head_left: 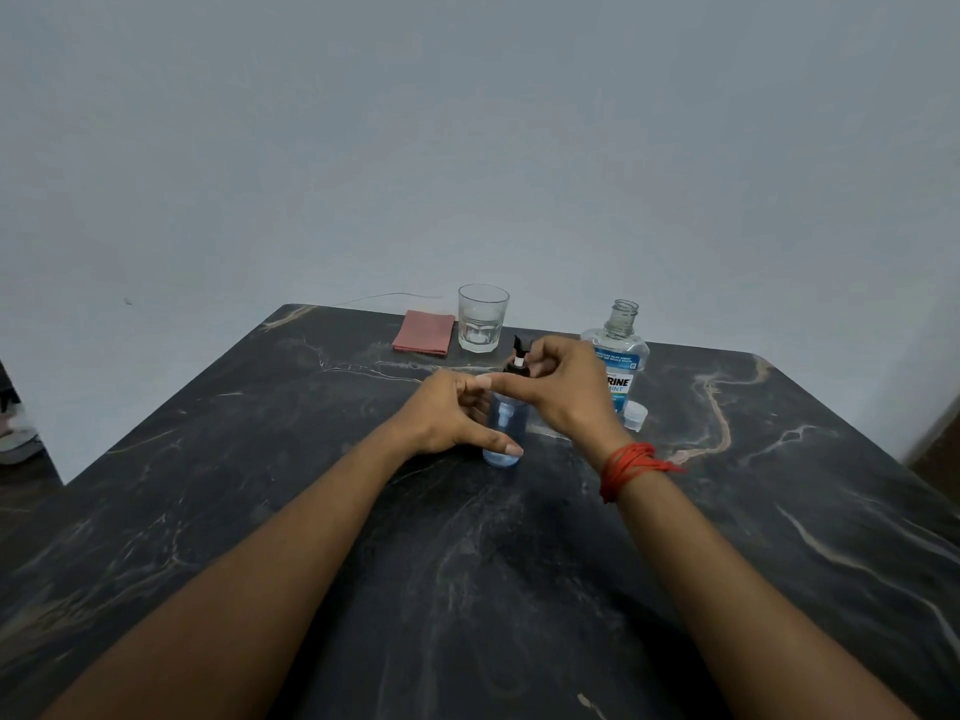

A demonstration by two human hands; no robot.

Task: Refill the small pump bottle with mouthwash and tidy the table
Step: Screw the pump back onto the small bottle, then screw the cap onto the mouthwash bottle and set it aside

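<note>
Fingers (pixel 475 383) of left hand (pixel 447 415) curled round small pump bottle (pixel 502 458), thumb low on its side. Bottle upright on dark marbled desk (pixel 519 589), blue liquid inside. Right hand (pixel 563 392), red thread (pixel 631 462) at wrist, fingers pinching black pump head (pixel 518 351) on top of the bottle. Behind-right of pump bottle: mouthwash bottle (pixel 621 356), uncapped, with white cap (pixel 635 414) lying near. Behind it: clear glass (pixel 482 319). Behind-left: folded pink cloth (pixel 423 332).
</note>
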